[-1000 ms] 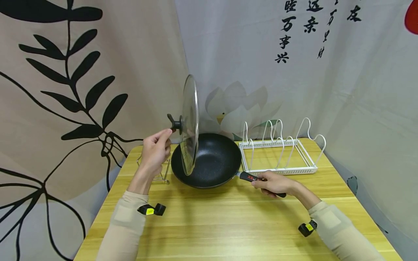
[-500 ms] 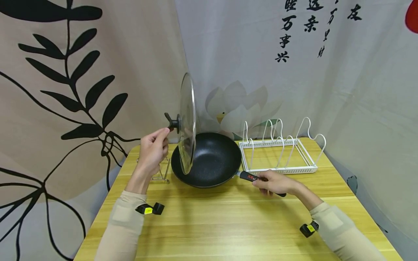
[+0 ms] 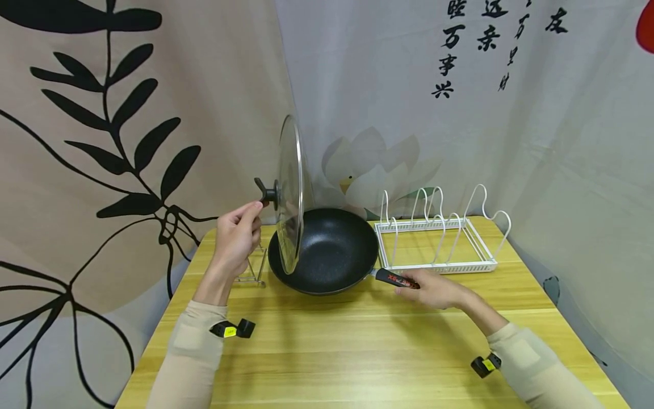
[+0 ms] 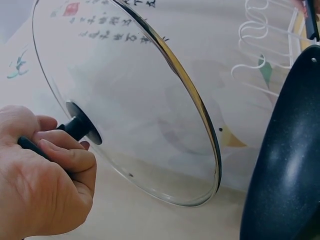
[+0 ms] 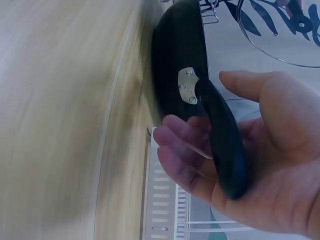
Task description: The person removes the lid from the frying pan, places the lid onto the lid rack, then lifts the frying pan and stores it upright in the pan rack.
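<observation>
My left hand (image 3: pixel 237 236) pinches the black knob (image 3: pixel 269 194) of a glass pan lid (image 3: pixel 290 193). The lid stands nearly upright over the left side of a black wok (image 3: pixel 339 250), its glass side-on in the head view. The wok sits on the table with its handle (image 3: pixel 394 278) pointing right. My right hand (image 3: pixel 434 288) is at that handle. In the right wrist view the handle (image 5: pixel 225 145) lies across the palm, the fingers loosely bent behind it and the thumb lifted away. The handle's end is hidden by the hand in the head view.
A white wire rack (image 3: pixel 441 267) with upright loops stands right of the wok. Left of it is a small metal wire stand (image 3: pixel 250 278), partly behind my left hand. The wooden table (image 3: pixel 327 363) backs onto a printed curtain (image 3: pixel 357 85).
My left hand has carried the lid slightly left. My right hand has loosened and shifted at the handle, covering its end, which showed earlier. The wok has stayed put.
</observation>
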A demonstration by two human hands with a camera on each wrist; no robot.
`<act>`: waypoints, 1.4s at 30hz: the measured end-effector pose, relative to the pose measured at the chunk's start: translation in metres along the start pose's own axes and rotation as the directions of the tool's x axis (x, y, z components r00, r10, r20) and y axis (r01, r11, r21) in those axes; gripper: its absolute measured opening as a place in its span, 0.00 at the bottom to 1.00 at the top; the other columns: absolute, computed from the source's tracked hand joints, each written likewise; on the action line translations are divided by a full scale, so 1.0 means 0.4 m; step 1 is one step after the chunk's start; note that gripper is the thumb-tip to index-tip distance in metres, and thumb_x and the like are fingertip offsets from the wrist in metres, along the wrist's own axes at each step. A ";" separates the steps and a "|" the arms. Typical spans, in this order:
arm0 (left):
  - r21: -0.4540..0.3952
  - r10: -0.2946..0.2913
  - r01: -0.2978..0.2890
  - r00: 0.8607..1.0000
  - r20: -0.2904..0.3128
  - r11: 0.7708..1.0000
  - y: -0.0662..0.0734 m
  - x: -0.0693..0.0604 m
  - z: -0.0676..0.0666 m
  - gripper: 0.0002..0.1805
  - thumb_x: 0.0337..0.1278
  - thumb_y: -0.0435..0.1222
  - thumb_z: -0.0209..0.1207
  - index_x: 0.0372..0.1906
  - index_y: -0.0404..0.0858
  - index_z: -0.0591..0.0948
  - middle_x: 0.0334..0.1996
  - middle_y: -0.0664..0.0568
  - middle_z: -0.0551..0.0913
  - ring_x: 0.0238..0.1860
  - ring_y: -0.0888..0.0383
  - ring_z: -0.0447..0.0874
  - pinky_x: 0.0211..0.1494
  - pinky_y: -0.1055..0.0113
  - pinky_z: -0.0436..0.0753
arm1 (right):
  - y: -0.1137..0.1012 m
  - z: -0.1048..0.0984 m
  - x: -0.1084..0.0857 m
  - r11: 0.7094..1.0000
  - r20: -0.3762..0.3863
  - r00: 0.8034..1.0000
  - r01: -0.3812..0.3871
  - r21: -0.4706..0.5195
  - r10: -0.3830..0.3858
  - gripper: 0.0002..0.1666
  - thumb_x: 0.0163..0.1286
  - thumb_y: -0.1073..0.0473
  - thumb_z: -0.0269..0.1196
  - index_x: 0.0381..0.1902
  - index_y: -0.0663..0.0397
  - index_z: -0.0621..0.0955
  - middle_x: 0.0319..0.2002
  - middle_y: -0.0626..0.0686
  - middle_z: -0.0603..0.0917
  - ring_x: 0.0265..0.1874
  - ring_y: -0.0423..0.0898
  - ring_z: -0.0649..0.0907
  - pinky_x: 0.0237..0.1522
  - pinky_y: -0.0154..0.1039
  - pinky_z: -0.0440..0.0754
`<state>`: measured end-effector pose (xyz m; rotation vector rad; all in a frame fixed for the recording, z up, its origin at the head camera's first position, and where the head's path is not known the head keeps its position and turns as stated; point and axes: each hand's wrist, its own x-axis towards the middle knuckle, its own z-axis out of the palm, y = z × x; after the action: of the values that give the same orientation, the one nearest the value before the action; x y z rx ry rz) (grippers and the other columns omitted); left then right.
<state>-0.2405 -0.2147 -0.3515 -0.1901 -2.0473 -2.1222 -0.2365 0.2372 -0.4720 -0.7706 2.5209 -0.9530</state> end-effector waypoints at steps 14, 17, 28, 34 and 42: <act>0.011 0.001 -0.001 1.000 -0.008 1.000 -0.006 -0.006 -0.008 0.18 0.90 0.46 0.57 0.60 0.39 0.89 0.13 0.63 0.61 0.11 0.68 0.54 0.16 0.73 0.56 | -0.030 0.024 -0.023 0.985 -0.150 0.987 0.021 -0.172 -0.047 0.35 0.85 0.42 0.67 0.75 0.61 0.79 0.49 0.51 0.86 0.39 0.40 0.80 0.42 0.35 0.77; 0.006 0.004 -0.004 1.000 -0.005 1.000 -0.008 -0.008 -0.012 0.18 0.90 0.47 0.57 0.60 0.39 0.90 0.13 0.62 0.61 0.11 0.67 0.54 0.16 0.73 0.56 | -0.032 0.030 -0.028 0.981 -0.185 0.981 0.018 -0.194 -0.055 0.41 0.84 0.39 0.67 0.78 0.63 0.76 0.58 0.57 0.87 0.44 0.42 0.82 0.45 0.37 0.80; 0.015 -0.015 0.015 1.000 -0.009 1.000 -0.004 -0.013 -0.022 0.22 0.90 0.48 0.57 0.66 0.37 0.87 0.13 0.63 0.61 0.11 0.68 0.54 0.16 0.73 0.56 | -0.051 0.047 -0.038 0.972 -0.265 0.960 0.022 -0.234 -0.086 0.44 0.84 0.35 0.66 0.83 0.58 0.73 0.76 0.61 0.81 0.64 0.55 0.84 0.62 0.55 0.85; 0.014 -0.004 0.004 1.000 -0.003 1.000 -0.006 -0.012 -0.029 0.24 0.91 0.49 0.56 0.69 0.35 0.86 0.12 0.63 0.61 0.10 0.68 0.54 0.15 0.71 0.55 | -0.073 0.057 -0.047 0.961 -0.292 0.949 0.034 -0.273 -0.117 0.42 0.84 0.38 0.67 0.83 0.55 0.73 0.79 0.61 0.79 0.76 0.62 0.81 0.74 0.65 0.81; -0.002 0.009 -0.009 1.000 -0.003 1.000 -0.006 -0.014 -0.034 0.22 0.90 0.49 0.57 0.64 0.37 0.88 0.12 0.63 0.60 0.10 0.67 0.53 0.14 0.68 0.51 | -0.096 0.070 -0.058 0.957 -0.311 0.942 0.030 -0.287 -0.123 0.47 0.83 0.37 0.67 0.87 0.53 0.68 0.85 0.64 0.71 0.84 0.68 0.73 0.82 0.73 0.72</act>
<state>-0.2352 -0.2280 -0.3558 -0.1952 -2.0392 -2.1180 -0.1904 0.2127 -0.4631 -0.8583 2.9818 -0.8143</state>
